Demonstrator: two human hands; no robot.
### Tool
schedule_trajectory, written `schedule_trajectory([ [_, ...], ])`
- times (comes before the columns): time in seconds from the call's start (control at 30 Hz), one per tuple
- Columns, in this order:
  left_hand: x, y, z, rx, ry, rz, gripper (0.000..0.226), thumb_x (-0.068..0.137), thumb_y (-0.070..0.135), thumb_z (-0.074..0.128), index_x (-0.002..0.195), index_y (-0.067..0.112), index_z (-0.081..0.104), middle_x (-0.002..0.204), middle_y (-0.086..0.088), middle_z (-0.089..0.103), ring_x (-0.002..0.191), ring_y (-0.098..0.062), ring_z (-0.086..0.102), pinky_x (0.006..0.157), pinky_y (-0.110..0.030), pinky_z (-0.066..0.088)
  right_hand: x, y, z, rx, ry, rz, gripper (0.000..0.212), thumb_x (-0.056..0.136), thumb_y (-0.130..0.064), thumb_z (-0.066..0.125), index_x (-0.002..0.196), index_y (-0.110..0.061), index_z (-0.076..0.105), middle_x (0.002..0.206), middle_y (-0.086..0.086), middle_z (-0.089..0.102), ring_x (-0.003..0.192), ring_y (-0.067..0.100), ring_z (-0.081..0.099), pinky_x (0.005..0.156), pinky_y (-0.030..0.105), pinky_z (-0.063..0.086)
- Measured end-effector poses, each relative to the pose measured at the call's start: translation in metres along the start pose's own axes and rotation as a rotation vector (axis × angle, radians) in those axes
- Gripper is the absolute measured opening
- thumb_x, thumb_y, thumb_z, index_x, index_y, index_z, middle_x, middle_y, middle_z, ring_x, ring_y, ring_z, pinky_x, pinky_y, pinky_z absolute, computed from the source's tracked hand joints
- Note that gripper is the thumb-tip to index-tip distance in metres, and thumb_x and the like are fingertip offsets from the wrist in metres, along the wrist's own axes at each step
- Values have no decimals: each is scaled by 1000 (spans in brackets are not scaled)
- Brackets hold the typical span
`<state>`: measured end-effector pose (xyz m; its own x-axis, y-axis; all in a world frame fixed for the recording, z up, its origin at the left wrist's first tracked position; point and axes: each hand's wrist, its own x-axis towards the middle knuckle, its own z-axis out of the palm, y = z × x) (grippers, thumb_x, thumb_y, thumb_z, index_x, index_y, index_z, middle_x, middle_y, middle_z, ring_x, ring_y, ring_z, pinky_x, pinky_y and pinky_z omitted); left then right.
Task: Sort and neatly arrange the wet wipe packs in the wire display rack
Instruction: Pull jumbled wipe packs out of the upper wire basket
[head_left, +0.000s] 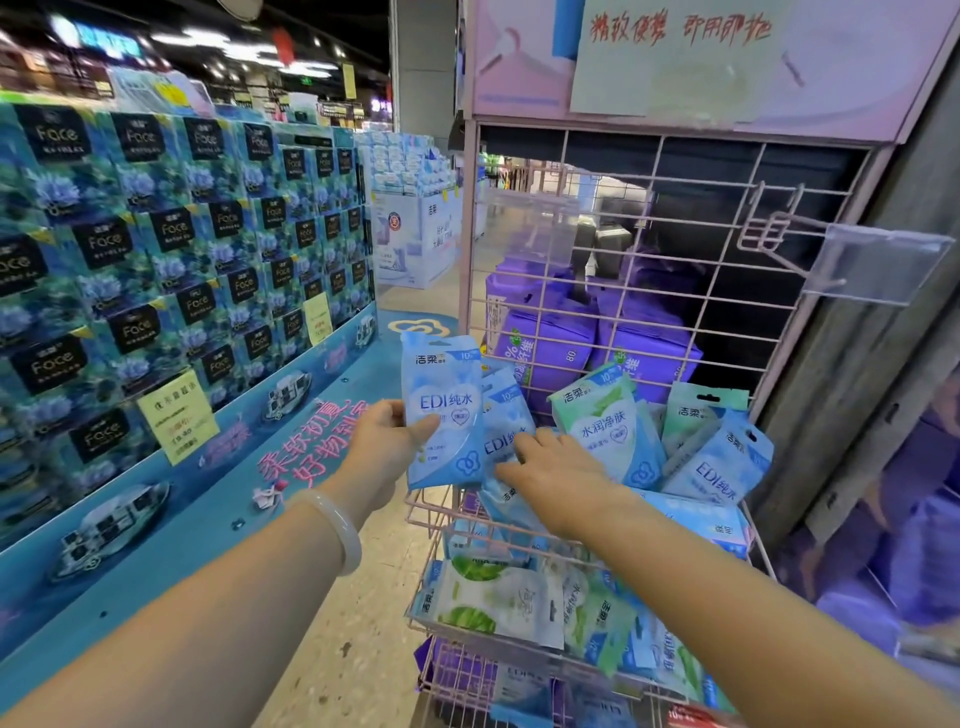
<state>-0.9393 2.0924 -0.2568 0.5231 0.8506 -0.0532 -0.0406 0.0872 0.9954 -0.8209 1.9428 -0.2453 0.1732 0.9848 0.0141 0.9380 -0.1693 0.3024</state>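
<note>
While left hand (387, 436) grips blue pack (444, 415), right hand (550, 467) beside

2 hands show: left hand (387, 446) and right hand (550, 470). 1 white bangle (337, 530) on the left wrist. 1 pink wire display rack (613, 291). in its upper basket, 2 green wet wipe packs (605, 423) stand up; blue edi packs (444, 410) number at least 4. 2 purple bulk packs (550, 338) behind the grid. the lower basket's packs overlap too much to count.
</note>
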Motion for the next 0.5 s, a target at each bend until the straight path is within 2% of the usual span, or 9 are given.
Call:
schedule_trajectory([
  [0.1, -1, 1, -2, 15, 2, 15, 12, 85, 10, 63, 82, 16, 52, 83, -2, 63, 69, -17, 61, 47, -25, 46, 14, 6, 0, -37, -89, -78, 57, 81, -8, 57, 134, -16, 38, 137, 9, 40, 130, 28, 32, 105, 38, 27],
  [0.23, -2, 1, -6, 7, -5, -2, 12, 85, 11, 63, 85, 15, 52, 87, -4, 64, 74, -20, 62, 55, -30, 46, 24, 16, -5, -32, -216, -101, 78, 62, -21, 81, 128, -19, 39, 128, 4, 54, 117, 26, 50, 97, 35, 36],
  [0.33, -4, -1, -6, -9, -3, -5, 12, 85, 10, 64, 85, 14, 52, 88, -5, 64, 75, -20, 63, 57, -31, 49, 26, 19, -3, -46, -203, -99, 86, 58, -31, 83, 130, -21, 39, 128, 2, 51, 118, 25, 46, 93, 36, 37],
  [0.5, -6, 1, -5, -19, -8, 5, 11, 86, 10, 62, 84, 14, 52, 86, -3, 64, 74, -18, 62, 55, -28, 47, 27, 18, 0, -67, -196, -98, 88, 56, -32, 84, 132, -18, 40, 129, 4, 46, 124, 25, 39, 108, 37, 24],
])
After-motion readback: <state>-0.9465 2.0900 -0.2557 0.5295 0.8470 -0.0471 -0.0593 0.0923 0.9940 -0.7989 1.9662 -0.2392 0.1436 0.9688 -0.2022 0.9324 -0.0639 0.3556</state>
